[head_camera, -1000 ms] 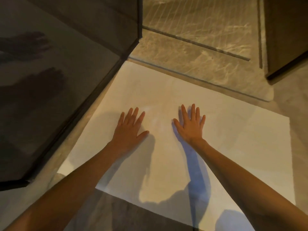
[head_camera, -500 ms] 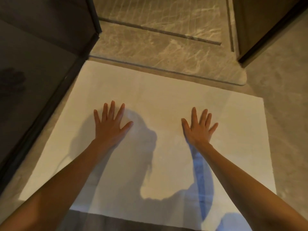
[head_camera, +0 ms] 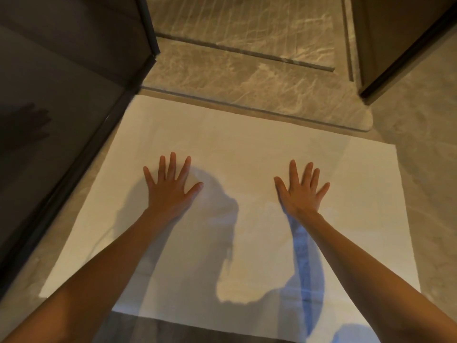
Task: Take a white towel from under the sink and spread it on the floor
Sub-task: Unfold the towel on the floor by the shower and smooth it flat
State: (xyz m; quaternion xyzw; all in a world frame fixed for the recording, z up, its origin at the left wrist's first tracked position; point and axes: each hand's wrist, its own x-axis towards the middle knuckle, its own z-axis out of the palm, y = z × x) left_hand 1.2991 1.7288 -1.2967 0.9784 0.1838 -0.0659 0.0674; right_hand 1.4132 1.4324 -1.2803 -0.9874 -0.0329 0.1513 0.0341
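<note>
A white towel (head_camera: 247, 149) lies flat and unfolded on the grey stone floor, filling the middle of the head view. My left hand (head_camera: 170, 188) rests palm down on its left half with the fingers spread. My right hand (head_camera: 300, 190) presses flat on its right half, fingers also apart. Neither hand holds anything. Shadows of my head and arms fall across the towel's near part.
A dark glass panel with a black frame (head_camera: 81, 154) runs along the towel's left side. Beyond the far edge is a raised marble threshold (head_camera: 247, 80) with a drain slot. A dark door or cabinet corner (head_camera: 385, 78) stands at the upper right. Bare stone floor (head_camera: 425, 169) lies right of the towel.
Both hands have slid apart across the towel, left hand leftward and right hand rightward. The view has swung so the glass panel takes up less of the left side.
</note>
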